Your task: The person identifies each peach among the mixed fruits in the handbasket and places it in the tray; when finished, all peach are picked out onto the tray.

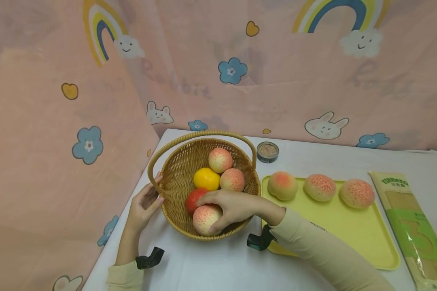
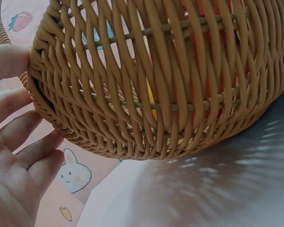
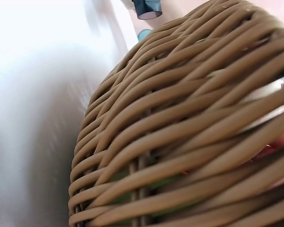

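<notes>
A wicker basket [image 1: 178, 173] with an arched handle stands on the table. At its left side my left hand [image 1: 144, 204] holds the rim by the handle's foot, thumb and fingertips against the weave, as the left wrist view of the hand [image 2: 19, 161] also shows. My right hand [image 1: 236, 206] reaches over the near right rim and grips a speckled pink-and-cream peach [image 1: 206, 219], fingers across its top and thumb at its right side. Beside it lie a red tomato-like fruit [image 1: 194, 199], a yellow fruit [image 1: 206, 179] and two more peaches [image 1: 220, 160]. Only wicker [image 3: 180, 123] fills the right wrist view.
Right of the basket is a yellow tray [image 1: 335, 226], partly under my right forearm, with three peach-like fruits [image 1: 319, 187] along its far edge. A small round tin [image 1: 267, 151] stands behind. A green-and-tan noodle packet [image 1: 411, 226] lies at far right.
</notes>
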Available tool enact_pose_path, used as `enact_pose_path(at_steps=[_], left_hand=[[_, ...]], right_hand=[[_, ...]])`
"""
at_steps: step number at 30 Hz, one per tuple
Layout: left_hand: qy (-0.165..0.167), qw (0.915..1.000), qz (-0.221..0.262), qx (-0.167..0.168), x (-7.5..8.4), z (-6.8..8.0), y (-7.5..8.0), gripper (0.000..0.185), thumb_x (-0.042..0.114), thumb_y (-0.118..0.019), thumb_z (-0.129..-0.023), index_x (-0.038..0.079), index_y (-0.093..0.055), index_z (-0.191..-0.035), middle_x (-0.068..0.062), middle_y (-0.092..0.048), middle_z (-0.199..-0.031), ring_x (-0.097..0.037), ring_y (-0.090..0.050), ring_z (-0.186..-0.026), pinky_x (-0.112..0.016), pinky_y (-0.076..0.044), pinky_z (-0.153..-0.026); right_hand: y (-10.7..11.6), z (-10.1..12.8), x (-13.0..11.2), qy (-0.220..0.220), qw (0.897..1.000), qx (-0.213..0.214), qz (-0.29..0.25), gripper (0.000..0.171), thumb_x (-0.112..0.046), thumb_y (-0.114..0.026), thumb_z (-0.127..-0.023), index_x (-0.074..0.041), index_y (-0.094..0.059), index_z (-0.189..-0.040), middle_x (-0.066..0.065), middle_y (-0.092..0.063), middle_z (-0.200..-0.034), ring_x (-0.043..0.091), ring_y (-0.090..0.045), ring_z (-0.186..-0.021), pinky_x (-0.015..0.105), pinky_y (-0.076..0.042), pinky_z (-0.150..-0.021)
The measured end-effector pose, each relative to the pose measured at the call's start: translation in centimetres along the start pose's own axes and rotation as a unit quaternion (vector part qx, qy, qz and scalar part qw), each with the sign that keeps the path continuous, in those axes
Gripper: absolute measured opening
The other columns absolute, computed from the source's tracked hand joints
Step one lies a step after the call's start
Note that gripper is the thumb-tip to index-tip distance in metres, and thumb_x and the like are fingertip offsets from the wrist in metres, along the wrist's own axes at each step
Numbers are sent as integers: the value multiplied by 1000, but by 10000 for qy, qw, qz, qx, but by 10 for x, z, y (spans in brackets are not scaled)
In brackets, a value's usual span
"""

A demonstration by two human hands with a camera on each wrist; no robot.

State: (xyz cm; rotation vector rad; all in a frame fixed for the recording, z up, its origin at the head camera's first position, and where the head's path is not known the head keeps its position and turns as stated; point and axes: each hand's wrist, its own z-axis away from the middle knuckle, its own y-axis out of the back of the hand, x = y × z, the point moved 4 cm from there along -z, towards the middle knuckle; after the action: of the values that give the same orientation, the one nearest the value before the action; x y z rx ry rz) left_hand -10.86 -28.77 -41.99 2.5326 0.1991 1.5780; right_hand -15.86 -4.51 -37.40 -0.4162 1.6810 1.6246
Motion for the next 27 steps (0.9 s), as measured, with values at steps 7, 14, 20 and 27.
enact_pose_path(at_steps=[7,14,20,27], left_hand=[[-162,9998,132,12,2,0,-1,52,-17,-51,-84,-15,-40,-135,-31,-30,-147,-12,-39,-136,-20,-34,-109],[-110,9999,103,1,2,0,-2,53,-17,-52,-84,-13,-40,-135,-32,-30,-147,-14,-39,-137,-20,-35,-109],[-330,9993,167,88,6,-1,-3,53,-20,-51,-82,-15,-41,-134,-36,-31,-144,-12,-41,-135,-20,-36,-108],[-245,9996,120,72,4,-1,-3,53,-20,-50,-82,-16,-40,-134,-33,-31,-145,-11,-41,-135,-21,-36,-108]], right_hand=[[2,7,0,120,9993,328,-133,57,-35,-76,-76,-17,-55,-126,-5,-57,-126,8,-53,-111,26,-46,-97],[11,25,1,247,9932,800,-812,59,-37,-77,-77,-22,-52,-129,-9,-55,-130,7,-51,-117,30,-45,-102],[24,52,0,608,9823,1454,-1012,62,-30,-79,-77,-20,-51,-131,-7,-55,-131,10,-52,-118,30,-47,-101],[33,96,6,818,9627,1987,-1647,67,-9,-79,-76,-10,-46,-135,8,-50,-136,12,-50,-123,27,-49,-98]])
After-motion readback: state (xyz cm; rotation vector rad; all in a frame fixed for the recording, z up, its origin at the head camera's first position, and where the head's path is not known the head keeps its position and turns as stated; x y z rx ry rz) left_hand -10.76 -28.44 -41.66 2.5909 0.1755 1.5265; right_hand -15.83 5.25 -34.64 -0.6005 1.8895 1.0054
